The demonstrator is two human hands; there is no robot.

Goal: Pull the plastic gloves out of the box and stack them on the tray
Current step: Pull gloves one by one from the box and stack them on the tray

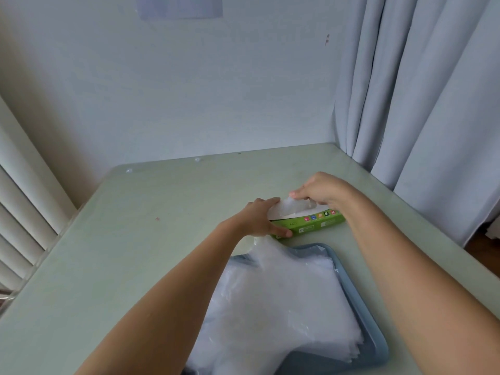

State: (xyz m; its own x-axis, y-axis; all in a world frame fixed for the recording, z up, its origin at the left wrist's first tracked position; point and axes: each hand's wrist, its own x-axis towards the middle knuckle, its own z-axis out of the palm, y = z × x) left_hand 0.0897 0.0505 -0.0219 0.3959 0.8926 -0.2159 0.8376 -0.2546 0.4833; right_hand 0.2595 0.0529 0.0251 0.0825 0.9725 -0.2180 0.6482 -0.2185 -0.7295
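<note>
The left hand (259, 216) wraps the near left end of the green box (311, 223), thumb on the front face and fingers laid over the top, closed around it and pressing it to the table (135, 226). Nearest the camera, a blue tray (370, 318) sits on the table and carries the stack of gloves (278, 301): thin, clear, milky sheets, crinkled, their edges fanned at the near right corner and one corner spilling over the tray's far rim toward the box. The stack's long axis runs from the near right up to the far left.

Just beyond the tray lies the box, flat on the table, its long axis left to right and tilted slightly, the right end farther away (small coloured icons line its front edge). Its white top faces up. Above it the right hand (316, 192) has its fingertips pinched shut on a glove (296, 205) drawn partly out of the opening. Behind, a pale wall (203, 90) and grey curtains (419, 90).
</note>
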